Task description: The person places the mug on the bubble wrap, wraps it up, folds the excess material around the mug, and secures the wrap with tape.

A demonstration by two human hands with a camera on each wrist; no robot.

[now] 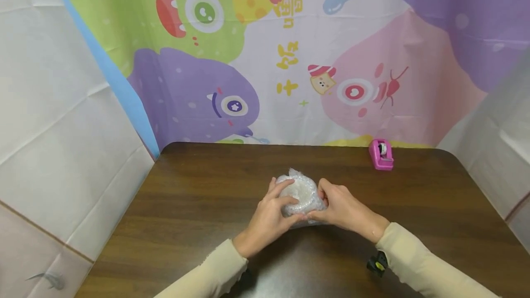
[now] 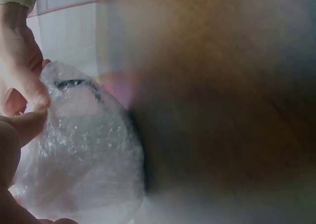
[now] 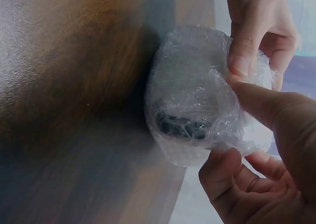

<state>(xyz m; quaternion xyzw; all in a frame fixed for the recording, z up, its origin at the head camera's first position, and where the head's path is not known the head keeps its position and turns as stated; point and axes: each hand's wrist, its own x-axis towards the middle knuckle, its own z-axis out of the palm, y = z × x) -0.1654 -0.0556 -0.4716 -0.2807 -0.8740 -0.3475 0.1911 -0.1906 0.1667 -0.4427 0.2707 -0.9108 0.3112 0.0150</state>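
Note:
A rounded bundle wrapped in clear bubble wrap (image 1: pixel 305 193) sits on the table between both hands. My left hand (image 1: pixel 268 213) grips its left side, with fingers over the top and thumb at the near edge. From the right, my right hand (image 1: pixel 347 207) pinches the wrap, its thumb meeting the left thumb at the front. In the right wrist view, a loose flap of film (image 3: pixel 224 110) lies by the right fingers. A dark patch (image 3: pixel 181 126) shows through the layers; what is inside is hidden by the wrap.
A pink tape dispenser (image 1: pixel 382 154) stands at the far right of the brown wooden table (image 1: pixel 198 187). Behind the table hangs a cloth with cartoon figures (image 1: pixel 207 82). Pale sheets (image 1: pixel 62 128) hang at both sides. A black object (image 1: pixel 377 264) shows beneath the right sleeve.

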